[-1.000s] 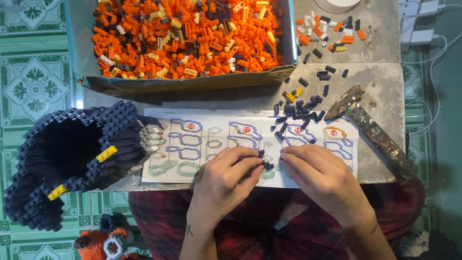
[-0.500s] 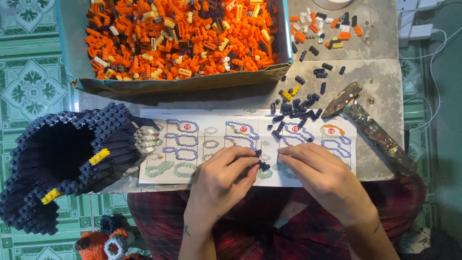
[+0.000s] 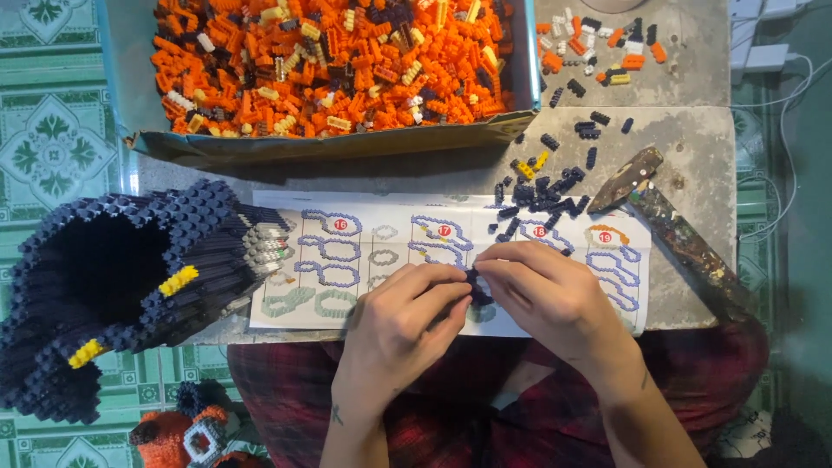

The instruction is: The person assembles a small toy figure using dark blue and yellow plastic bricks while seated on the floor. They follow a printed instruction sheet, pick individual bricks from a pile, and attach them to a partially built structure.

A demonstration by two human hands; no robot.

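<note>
My left hand point(image 3: 400, 322) and my right hand point(image 3: 544, 295) meet over the lower middle of a paper instruction sheet point(image 3: 347, 260). Together their fingertips pinch a small cluster of dark navy bricks point(image 3: 477, 286); most of it is hidden by the fingers. A loose pile of dark navy bricks point(image 3: 542, 192) lies just beyond my right hand on the stone slab. A large hollow dark navy brick build point(image 3: 121, 286) with two yellow patches rests on its side at the left, overlapping the sheet's left end.
A shallow box point(image 3: 329, 146) full of mostly orange bricks sits at the back. Several mixed bricks point(image 3: 607, 43) lie at the back right. A worn hammer point(image 3: 672, 234) lies to the right. An orange brick figure point(image 3: 186, 433) sits at the bottom left on green tiles.
Both hands stay over the sheet, still working the small navy cluster, with only slight finger shifts. The camera view has drifted a little.
</note>
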